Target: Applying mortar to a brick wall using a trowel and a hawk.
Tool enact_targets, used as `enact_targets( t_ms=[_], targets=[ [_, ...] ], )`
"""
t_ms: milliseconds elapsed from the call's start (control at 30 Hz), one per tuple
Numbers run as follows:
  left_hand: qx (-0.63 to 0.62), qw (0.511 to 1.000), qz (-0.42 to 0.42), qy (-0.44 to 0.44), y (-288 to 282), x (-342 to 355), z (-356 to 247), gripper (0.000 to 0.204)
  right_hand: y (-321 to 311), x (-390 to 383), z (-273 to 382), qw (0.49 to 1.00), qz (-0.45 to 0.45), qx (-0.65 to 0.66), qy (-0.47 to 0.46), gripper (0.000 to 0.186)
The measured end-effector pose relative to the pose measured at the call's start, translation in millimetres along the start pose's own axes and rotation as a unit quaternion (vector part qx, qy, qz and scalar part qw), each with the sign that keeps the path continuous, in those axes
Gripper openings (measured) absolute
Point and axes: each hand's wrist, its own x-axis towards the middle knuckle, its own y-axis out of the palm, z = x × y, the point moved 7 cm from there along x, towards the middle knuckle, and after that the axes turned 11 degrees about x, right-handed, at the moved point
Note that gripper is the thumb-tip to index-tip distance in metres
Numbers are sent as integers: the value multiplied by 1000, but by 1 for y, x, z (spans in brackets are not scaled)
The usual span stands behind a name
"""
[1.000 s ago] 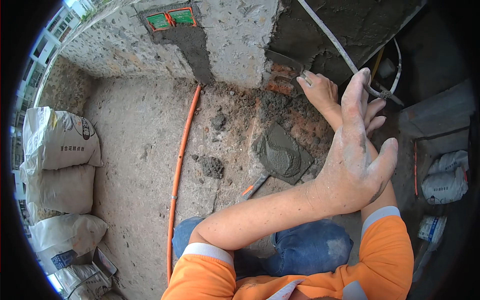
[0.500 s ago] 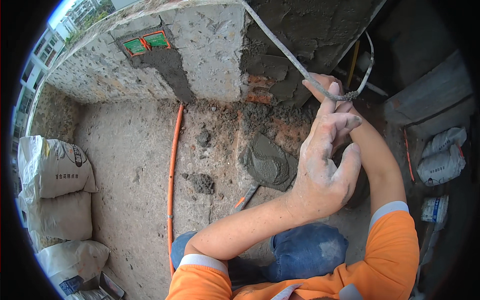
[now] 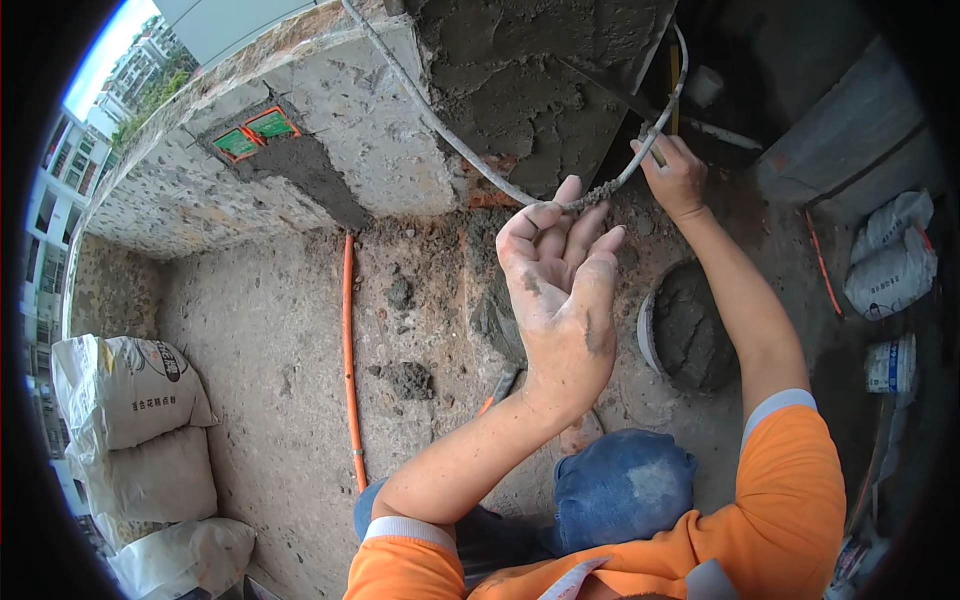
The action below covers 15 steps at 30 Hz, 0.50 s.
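Note:
A grey-white cable (image 3: pixel 425 110) hangs in a loop before the wall, crusted with mortar at its lowest part. My left hand (image 3: pixel 560 290), dusted with mortar, is raised palm toward me with its curled fingers hooked at this low part. My right hand (image 3: pixel 677 178) is closed on the handle of a trowel (image 3: pixel 603 85). The trowel's thin dark blade lies against the wet mortar on the wall (image 3: pixel 510 70). Most of the handle is hidden in my fingers. Below my left hand, a mortar-covered board or tool (image 3: pixel 497 320) is partly hidden.
A round bucket of mortar (image 3: pixel 695 325) stands under my right forearm. An orange conduit (image 3: pixel 348 350) runs along the rough floor toward green-covered electrical boxes (image 3: pixel 253 133) in the low wall. White sacks (image 3: pixel 140 400) are stacked at left; more bags (image 3: pixel 895 260) lie at right.
My left hand has moved left with the cable loop, away from my right arm. My right hand has come into clearer view, and the trowel blade sits higher on the wall.

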Motion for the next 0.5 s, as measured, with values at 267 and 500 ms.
enact_targets(
  t_ms=[267,500],
  targets=[
    [12,1000,-5,4,-7,4,5,36,28,28,-20,954,262,57,131,41],
    [38,999,-23,-3,-11,6,13,35,-5,44,-61,913,309,155,218,44]
  ],
)
